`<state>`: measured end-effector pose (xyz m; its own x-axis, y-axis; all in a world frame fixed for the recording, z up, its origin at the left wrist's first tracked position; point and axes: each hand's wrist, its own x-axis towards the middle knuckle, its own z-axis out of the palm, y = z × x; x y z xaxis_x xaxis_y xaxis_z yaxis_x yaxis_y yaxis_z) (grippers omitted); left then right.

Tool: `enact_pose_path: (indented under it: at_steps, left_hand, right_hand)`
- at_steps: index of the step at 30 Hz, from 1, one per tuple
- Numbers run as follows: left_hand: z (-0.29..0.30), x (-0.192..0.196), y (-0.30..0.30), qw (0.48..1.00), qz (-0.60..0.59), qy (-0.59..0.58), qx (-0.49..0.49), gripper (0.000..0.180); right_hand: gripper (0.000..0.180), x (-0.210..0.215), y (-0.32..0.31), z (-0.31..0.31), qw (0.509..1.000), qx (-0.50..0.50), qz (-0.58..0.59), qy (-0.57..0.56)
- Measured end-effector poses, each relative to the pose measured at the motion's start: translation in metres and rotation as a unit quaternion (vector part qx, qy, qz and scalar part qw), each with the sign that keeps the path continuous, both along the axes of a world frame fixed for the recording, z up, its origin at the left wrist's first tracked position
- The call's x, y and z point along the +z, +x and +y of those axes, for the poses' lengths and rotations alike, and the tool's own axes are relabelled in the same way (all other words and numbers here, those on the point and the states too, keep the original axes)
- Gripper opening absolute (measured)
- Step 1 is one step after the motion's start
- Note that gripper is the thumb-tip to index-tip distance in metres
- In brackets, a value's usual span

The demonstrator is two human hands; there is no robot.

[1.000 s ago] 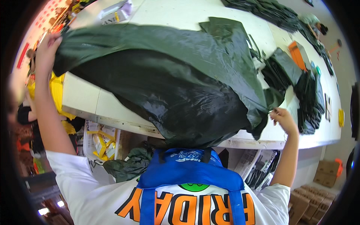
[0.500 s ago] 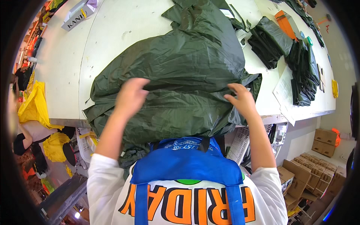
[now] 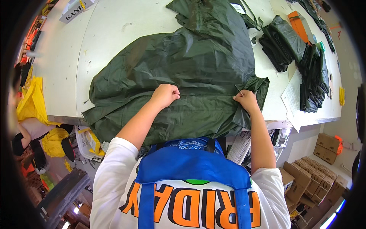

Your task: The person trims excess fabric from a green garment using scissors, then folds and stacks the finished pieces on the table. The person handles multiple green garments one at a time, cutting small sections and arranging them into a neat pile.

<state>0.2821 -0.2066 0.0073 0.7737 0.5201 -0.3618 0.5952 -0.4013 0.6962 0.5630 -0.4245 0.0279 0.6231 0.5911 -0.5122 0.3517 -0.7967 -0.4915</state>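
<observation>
A dark green garment of thin, shiny fabric lies spread over the near part of the white table, its lower part hanging over the front edge. A long seam or fold runs across it from left to right. My left hand is closed in a pinch on the fabric along this line, near the middle. Farther right, my right hand pinches the garment close to its bunched right end. A thin dark strip sticks up beside those fingertips; what it is I cannot make out.
Folded dark green pieces and an orange box lie at the right of the white table. Paper sheets overhang its front edge. A grey-white box stands far left. Yellow fabric hangs left; cartons stand lower right.
My left hand has moved right and slightly down from above the garment, and its fingers have closed on the fabric. My right hand has closed from a spread pose into a pinch.
</observation>
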Motion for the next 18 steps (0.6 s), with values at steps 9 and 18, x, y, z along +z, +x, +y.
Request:
enact_pose_path:
  at_steps: [9, 18]
  left_hand:
    - [0.007, 0.002, 0.006, 0.997, 0.071, 0.008, -0.039, 0.017]
    - [0.000, 0.040, -0.125, 0.977, 0.068, 0.203, 0.014, 0.020]
  right_hand:
    - [0.027, -0.007, 0.004, 0.004, 0.999, 0.032, -0.012, 0.002]
    - [0.022, -0.023, 0.119, -0.048, 0.967, -0.059, -0.213, 0.126]
